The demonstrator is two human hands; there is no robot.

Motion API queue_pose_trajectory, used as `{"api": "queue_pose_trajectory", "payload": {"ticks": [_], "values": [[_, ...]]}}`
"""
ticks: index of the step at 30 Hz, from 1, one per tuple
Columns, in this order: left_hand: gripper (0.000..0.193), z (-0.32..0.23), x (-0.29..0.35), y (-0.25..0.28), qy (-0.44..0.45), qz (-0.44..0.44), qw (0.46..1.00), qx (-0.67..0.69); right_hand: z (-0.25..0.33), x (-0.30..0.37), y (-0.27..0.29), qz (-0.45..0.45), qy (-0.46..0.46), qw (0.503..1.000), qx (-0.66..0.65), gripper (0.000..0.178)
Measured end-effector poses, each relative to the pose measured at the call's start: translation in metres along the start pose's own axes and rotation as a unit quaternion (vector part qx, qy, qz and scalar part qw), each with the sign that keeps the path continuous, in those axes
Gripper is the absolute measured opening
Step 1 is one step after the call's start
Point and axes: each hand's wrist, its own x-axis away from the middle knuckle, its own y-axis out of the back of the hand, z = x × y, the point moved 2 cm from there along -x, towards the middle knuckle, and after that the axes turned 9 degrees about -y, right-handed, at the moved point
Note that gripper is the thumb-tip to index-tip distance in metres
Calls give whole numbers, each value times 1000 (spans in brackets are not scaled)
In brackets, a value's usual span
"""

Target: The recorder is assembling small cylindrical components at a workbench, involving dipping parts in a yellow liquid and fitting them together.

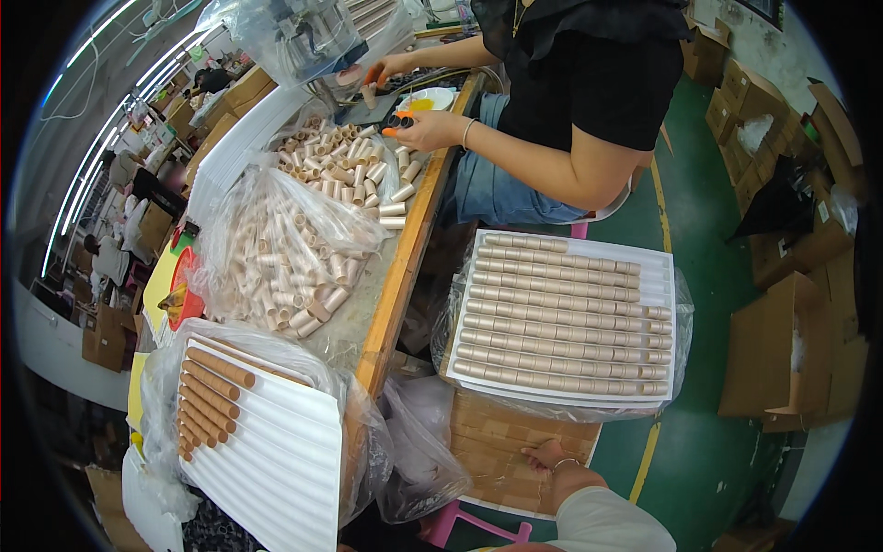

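My right hand (pixel 544 454) rests over a brown cardboard sheet (pixel 515 428) at the lower middle, with the index finger stretched out to the left and nothing seen in it. My left hand is out of view. Just beyond the cardboard, a white ribbed tray (pixel 656 262) bears rows of short pale beige tubes (pixel 561 317). To the left, another white ribbed tray (pixel 276 442) carries several longer brown tubes (pixel 210 396) at its far left corner. Across the workbench, a co-worker's hands (pixel 430 131), with orange finger covers, handle a small tube and a dark piece.
Loose beige tubes (pixel 285 248) heap on the bench, partly under clear plastic. The bench's wooden edge (pixel 391 322) runs between the trays. A red basket (pixel 187 290) stands at the left. Cardboard boxes (pixel 782 350) line the right side. A pink stool (pixel 478 523) is below.
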Motion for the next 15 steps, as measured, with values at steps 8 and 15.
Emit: {"api": "queue_pose_trajectory", "payload": {"ticks": [8,15], "values": [[24,12,4,-22,-96,-50,993,-41,3,6,-2,4,-6,1000,1,41],[19,17,1,-32,-83,-131,988,-3,9,13,-5,3,-3,1000,-8,40]]}}
